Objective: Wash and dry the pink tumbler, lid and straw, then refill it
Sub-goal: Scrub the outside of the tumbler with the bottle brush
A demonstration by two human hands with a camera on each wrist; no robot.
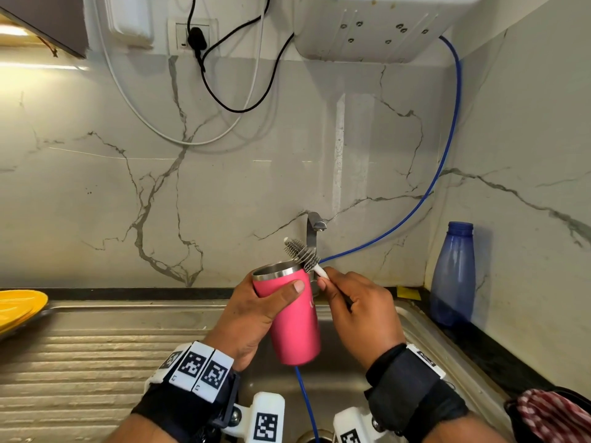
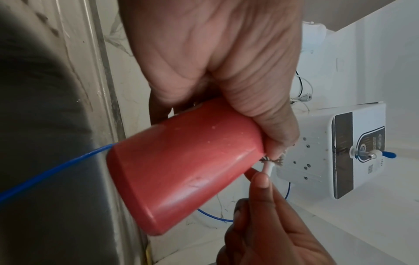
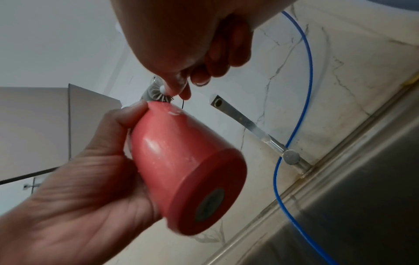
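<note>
My left hand (image 1: 256, 311) grips the pink tumbler (image 1: 294, 318) around its upper body, holding it upright over the sink with its steel rim open. The tumbler's pink body (image 2: 181, 170) and its base (image 3: 204, 193) fill the wrist views. My right hand (image 1: 348, 302) pinches the white handle of a grey bottle brush (image 1: 302, 251). The bristle head lies across the tumbler's rim at its right side, outside the cup. The brush bristles (image 3: 156, 93) show just above the rim in the right wrist view. No lid or straw is in view.
A steel tap (image 1: 315, 231) stands behind the tumbler above the steel sink (image 1: 351, 378). A blue hose (image 1: 441, 174) runs from the wall purifier (image 2: 335, 152) into the basin. A blue bottle (image 1: 452, 276) stands right, a yellow plate (image 1: 19, 308) left, a checked cloth (image 1: 553, 414) lower right.
</note>
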